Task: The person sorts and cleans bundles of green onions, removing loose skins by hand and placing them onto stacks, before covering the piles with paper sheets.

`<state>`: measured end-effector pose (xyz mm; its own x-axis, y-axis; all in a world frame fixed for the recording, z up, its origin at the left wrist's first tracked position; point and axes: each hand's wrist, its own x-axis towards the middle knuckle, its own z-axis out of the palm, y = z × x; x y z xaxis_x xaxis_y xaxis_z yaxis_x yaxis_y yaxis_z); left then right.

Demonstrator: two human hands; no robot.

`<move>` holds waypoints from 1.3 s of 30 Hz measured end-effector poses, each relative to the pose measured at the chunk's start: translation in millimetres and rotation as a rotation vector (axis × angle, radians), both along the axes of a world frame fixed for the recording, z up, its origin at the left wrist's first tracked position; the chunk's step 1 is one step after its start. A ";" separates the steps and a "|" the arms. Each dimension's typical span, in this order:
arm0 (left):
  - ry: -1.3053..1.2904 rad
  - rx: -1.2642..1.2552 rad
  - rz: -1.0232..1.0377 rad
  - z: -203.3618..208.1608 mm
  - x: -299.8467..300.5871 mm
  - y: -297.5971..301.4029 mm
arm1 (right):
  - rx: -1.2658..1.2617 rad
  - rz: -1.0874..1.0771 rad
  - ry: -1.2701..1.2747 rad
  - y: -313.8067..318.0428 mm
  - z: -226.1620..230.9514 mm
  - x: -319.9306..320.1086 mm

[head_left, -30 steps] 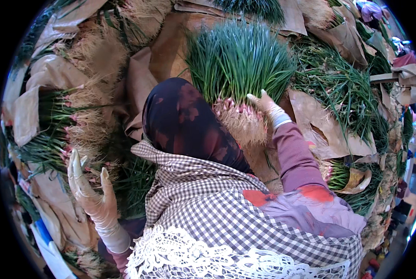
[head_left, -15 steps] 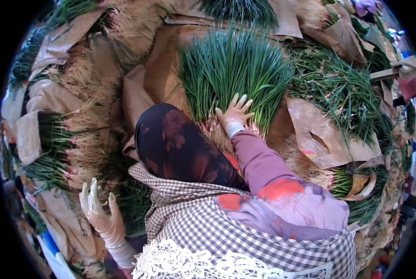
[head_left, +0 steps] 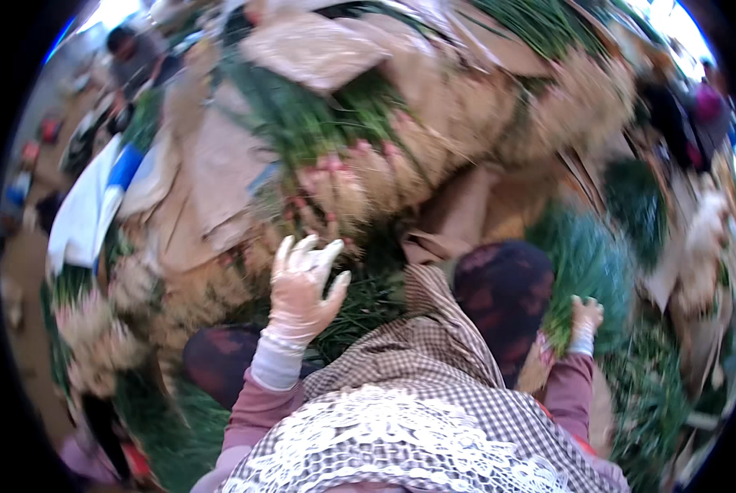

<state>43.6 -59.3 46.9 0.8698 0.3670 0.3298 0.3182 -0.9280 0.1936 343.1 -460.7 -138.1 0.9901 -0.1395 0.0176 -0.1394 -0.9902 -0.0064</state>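
Observation:
In a thin pale glove, my left hand [head_left: 304, 283] is raised with its fingers apart and nothing in them. It is nearest to a row of spring onions [head_left: 359, 164] with pinkish bulbs and long tan roots, just beyond its fingertips. My right hand [head_left: 586, 316], also gloved, lies on a spread bunch of green spring onions [head_left: 586, 255] beside my right knee. Its fingers look stretched out over the lower stalks, though the picture is smeared there. Brown paper [head_left: 466, 201] lies between the two lots of spring onions.
Loose greens [head_left: 351, 316] lie between my knees. More cut greens [head_left: 647, 386] are heaped at the right, and rooted bunches [head_left: 96, 329] stand at the left. A plastic-wrapped packet [head_left: 310, 51] sits at the far side. Another person [head_left: 133, 62] is at the far left.
The view has swung left, so the spread bunch now shows farther right. My right hand stays on that bunch. My left hand has reached forward to the rooted row, fingers still apart.

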 end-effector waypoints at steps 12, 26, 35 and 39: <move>-0.480 -0.768 0.066 -46.8 -20.1 25.3 | 0.927 1.343 0.164 402.3 194.8 -107.6; -0.898 -1.383 0.254 -66.0 -67.1 54.0 | 0.900 1.169 0.635 481.7 112.5 -181.0; -0.858 -1.555 0.295 -88.2 -60.8 57.2 | 0.027 1.705 0.619 406.4 103.2 -193.7; -0.702 -1.574 0.312 -79.1 -66.9 53.1 | 0.345 1.369 1.065 404.5 106.9 -175.4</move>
